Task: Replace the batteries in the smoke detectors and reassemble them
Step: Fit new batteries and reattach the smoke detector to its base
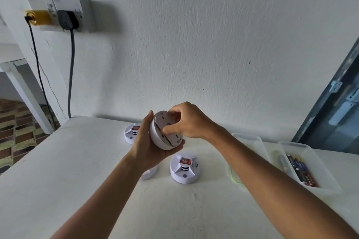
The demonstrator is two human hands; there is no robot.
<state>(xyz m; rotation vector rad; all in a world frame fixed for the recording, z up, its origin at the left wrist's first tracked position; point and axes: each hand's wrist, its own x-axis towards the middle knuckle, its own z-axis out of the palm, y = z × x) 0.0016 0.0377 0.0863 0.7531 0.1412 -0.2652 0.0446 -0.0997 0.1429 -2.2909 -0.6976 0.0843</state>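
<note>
Setting: white textured wall behind a white table (pixel 81 161), with a wall socket (pixel 64 13) holding two plugs at upper left.
Held detector: a round white plastic smoke detector (pixel 165 134) is lifted above the table and tipped on edge, its back side turned toward the right, probably so the back plate can be worked.
Left hand: the left hand (pixel 149 145) cradles the detector from beneath and behind, fingers curled around its rim to steady it.
Right hand: the right hand (pixel 186 122) pinches the detector's back plate with thumb and fingertips, seemingly to twist or seat it.
Waiting detectors: two more round white smoke detectors lie on the table, one (pixel 132 133) behind the left hand, one (pixel 184 168) just below the hands, both showing a red-labelled part on top.
Loose part: a white curved piece (pixel 149 173) peeks out under the left wrist; what it is cannot be told.
Supplies: two clear plastic tubs sit at right, the nearer-centre tub (pixel 250 141) and the outer tub (pixel 318 169), which holds dark batteries (pixel 299 167) within easy reach.
</note>
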